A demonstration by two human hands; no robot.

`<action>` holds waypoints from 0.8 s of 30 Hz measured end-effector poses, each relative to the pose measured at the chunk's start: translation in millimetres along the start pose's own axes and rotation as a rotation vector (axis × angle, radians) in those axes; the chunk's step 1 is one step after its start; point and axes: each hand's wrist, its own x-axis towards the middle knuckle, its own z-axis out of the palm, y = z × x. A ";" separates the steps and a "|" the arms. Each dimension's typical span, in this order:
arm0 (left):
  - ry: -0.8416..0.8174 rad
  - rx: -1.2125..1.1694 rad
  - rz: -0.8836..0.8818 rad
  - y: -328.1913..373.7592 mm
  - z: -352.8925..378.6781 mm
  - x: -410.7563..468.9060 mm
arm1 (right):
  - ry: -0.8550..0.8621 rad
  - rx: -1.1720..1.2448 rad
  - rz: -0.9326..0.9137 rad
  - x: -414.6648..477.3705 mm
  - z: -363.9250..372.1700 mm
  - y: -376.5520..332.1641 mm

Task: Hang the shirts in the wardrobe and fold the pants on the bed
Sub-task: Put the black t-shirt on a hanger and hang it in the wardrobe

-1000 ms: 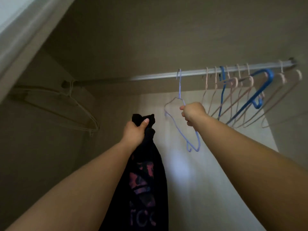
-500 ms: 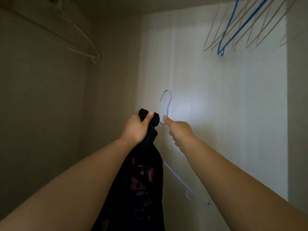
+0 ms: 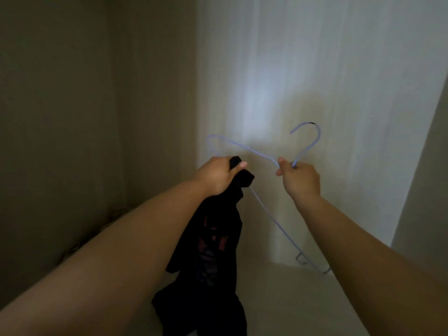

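- The black shirt (image 3: 218, 238) hangs bunched from the left hand (image 3: 215, 177), which is clamped round its top with the thumb pressed over the cloth. Its lower end runs off the bottom edge of the view.
- A reddish print on the shirt front is too dim to read.
- The right hand (image 3: 300, 179) pinches the neck of a pale blue wire hanger (image 3: 249, 151), fingers curled round the wire. The hook rises up and to the right above the fist.
- The hanger's left shoulder bends down behind the left hand and the shirt. How far it sits inside the cloth cannot be told.
- The hanger's long bottom wire slants down to the right, and its far end slips behind the right forearm.
- A mottled patch low against the left wall (image 3: 72, 117) is too dark to make out.
- The lit back wall (image 3: 315, 69) stands beyond both hands, a side panel (image 3: 424, 190) closes the right, and the wardrobe floor (image 3: 291, 299) lies open below the hanger.
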 end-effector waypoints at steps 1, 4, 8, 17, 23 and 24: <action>-0.023 0.025 0.002 -3.8 6.7 -4.0 | 0.034 0.027 -0.010 -1.9 -3.6 6.0; -0.088 0.120 -0.040 -16.7 17.1 -16.2 | 0.082 0.092 -0.025 -3.9 -16.7 21.3; -0.115 -0.010 -0.125 -34.1 20.6 -24.3 | 0.096 0.205 0.012 -4.0 -31.8 41.4; 0.069 -0.479 -0.366 -49.6 16.1 -41.5 | -0.028 0.169 0.038 -15.2 -46.1 81.0; -0.026 -0.424 -0.385 -61.6 0.9 -50.7 | -0.065 0.157 0.056 -20.3 -38.0 102.1; -0.045 -0.322 -0.337 -63.7 -1.8 -51.7 | -0.074 0.151 0.060 -21.0 -35.8 104.6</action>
